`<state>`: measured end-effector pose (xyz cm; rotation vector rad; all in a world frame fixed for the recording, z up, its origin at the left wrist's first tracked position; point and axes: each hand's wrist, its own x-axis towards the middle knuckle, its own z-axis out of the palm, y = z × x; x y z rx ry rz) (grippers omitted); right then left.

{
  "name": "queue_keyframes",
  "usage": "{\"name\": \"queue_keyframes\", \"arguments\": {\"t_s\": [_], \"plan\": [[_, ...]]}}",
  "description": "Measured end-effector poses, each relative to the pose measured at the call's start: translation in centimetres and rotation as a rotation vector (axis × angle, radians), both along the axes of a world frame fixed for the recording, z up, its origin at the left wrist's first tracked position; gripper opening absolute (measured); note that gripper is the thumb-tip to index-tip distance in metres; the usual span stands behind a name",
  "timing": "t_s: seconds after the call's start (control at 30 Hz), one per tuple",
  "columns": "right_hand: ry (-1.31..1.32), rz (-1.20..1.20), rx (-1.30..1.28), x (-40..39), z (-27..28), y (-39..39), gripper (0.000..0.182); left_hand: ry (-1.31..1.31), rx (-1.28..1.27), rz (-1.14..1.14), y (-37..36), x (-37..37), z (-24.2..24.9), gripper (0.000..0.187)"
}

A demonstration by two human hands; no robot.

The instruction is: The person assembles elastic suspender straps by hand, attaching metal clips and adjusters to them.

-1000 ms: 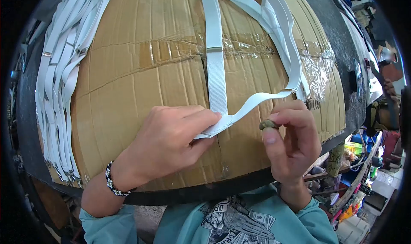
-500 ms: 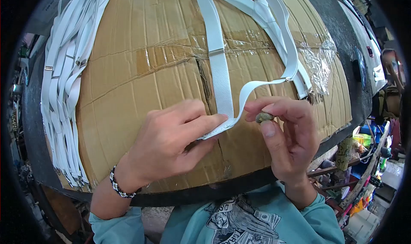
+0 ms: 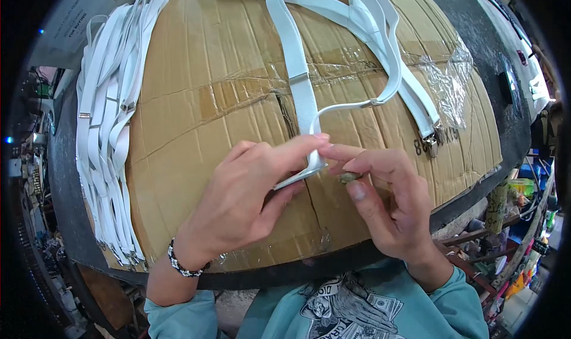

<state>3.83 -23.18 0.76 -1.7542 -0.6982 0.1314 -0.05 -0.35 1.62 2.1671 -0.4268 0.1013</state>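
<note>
White elastic suspenders (image 3: pixel 302 89) lie over the cardboard, one strap running down to me. My left hand (image 3: pixel 235 187), with a beaded bracelet on its wrist, pinches the folded lower end of this strap. Close on its right, my right hand (image 3: pixel 395 199) grips a small grey-brown lump (image 3: pixel 349 177), pebble-like, between thumb and fingers. Its outstretched index fingertip is right at the strap, beside my left fingertips. A thin loop of strap curves up from the fold to a metal slider (image 3: pixel 375 102). Farther right rests a strap end with a metal clip (image 3: pixel 430 144).
Flattened cardboard (image 3: pixel 190 160), creased and taped, covers the dark table (image 3: pixel 517 119). A pile of white suspenders (image 3: pixel 110 142) is stacked along its left side, clips toward me. Loose clear tape (image 3: pixel 449 83) wrinkles at the right. Assorted clutter stands beyond the table at lower right.
My right hand has moved left with the lump, up to the strap end. The left fingers have shifted on the fold, the index now higher. The thin strap loop has drawn in leftward.
</note>
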Motion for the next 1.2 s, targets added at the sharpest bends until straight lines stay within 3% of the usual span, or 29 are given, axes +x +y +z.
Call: {"name": "queue_keyframes", "arguments": {"t_s": [0.13, 0.47, 0.67, 0.93, 1.2], "plan": [[0.021, 0.04, -0.079, -0.1, 0.2, -0.1, 0.029, -0.096, 0.197, -0.072, 0.2, 0.4, 0.8, 0.058], [0.071, 0.102, -0.125, 0.1, 0.6, -0.6, 0.018, -0.212, 0.195, -0.007, -0.4, -0.2, 0.0, 0.053], [0.032, -0.006, -0.026, 0.3, 0.6, -0.3, 0.017, -0.189, 0.214, 0.0, -0.4, -0.3, 0.1, 0.049], [0.002, -0.076, -0.039, 0.0, 0.3, -0.7, 0.024, -0.293, 0.276, 0.017, -0.7, -0.4, 0.1, 0.044], [0.055, -0.096, -0.026, -0.1, -0.2, -0.6, 0.027, -0.207, 0.26, 0.022, -0.5, -0.3, -0.1, 0.035]]}}
